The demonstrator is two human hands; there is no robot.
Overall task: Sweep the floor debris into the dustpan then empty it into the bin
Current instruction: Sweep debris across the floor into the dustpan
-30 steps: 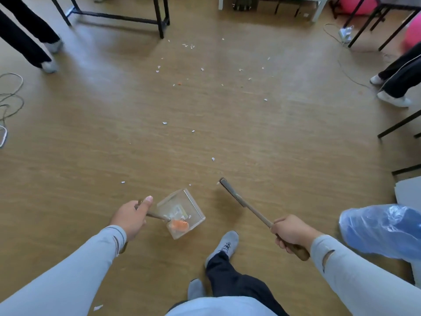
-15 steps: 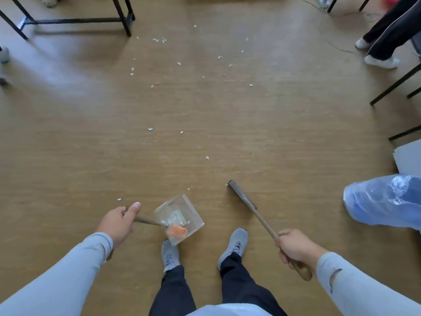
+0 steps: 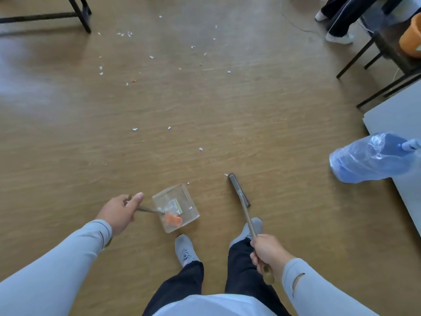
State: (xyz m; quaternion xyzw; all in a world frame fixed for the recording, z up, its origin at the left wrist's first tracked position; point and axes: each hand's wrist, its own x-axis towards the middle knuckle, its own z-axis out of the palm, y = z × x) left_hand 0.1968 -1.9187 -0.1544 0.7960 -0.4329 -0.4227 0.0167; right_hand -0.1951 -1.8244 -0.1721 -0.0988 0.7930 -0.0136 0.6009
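Observation:
My left hand (image 3: 119, 213) grips the thin handle of a clear plastic dustpan (image 3: 182, 197) held just in front of my feet; an orange scrap (image 3: 173, 219) and pale bits lie inside it. My right hand (image 3: 267, 253) grips the wooden handle of a small brush (image 3: 239, 190), whose dark head points forward to the right of the pan. White paper bits (image 3: 200, 149) lie scattered over the wooden floor ahead, thickest at the far middle (image 3: 124, 34). A bin lined with a blue bag (image 3: 369, 158) stands at the right.
A grey board (image 3: 396, 119) lies on the floor behind the bin. Black table legs (image 3: 82, 14) stand at the far left, chair legs (image 3: 364, 53) and an orange bucket (image 3: 410, 35) at the far right. Another person's legs (image 3: 337, 17) stand at the top right.
The view has tilted down and shifted right. My feet have come together behind the dustpan, and the brush has swung to point more straight ahead. Both hands keep their grips.

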